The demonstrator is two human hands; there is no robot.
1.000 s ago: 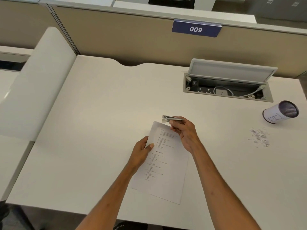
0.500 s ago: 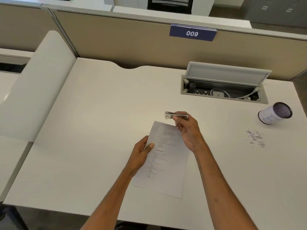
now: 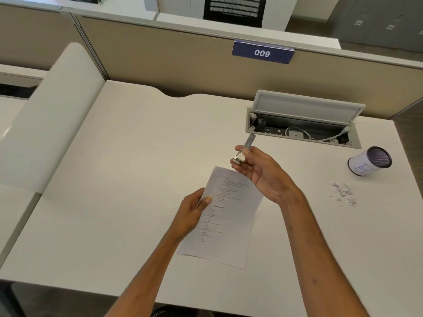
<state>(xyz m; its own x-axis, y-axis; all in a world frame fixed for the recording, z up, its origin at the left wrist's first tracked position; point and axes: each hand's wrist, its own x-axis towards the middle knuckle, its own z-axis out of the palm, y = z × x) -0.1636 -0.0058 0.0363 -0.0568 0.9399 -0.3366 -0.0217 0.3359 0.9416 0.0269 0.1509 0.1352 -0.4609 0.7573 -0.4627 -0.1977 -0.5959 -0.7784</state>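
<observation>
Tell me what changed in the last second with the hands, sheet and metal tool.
The right hand turned palm-up, swinging the metal tool from level at the top of the printed sheet to pointing toward the cable box. Nothing was picked up or let go. The left hand pinches its left edge as before; cup and paper scraps unmoved.

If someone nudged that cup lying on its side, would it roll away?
Probably: the cup lies on its round side on the desk, so a sideways nudge would likely roll it. It looks empty, so probably light. Nearby paper scraps seem too slight to stop it.
</observation>
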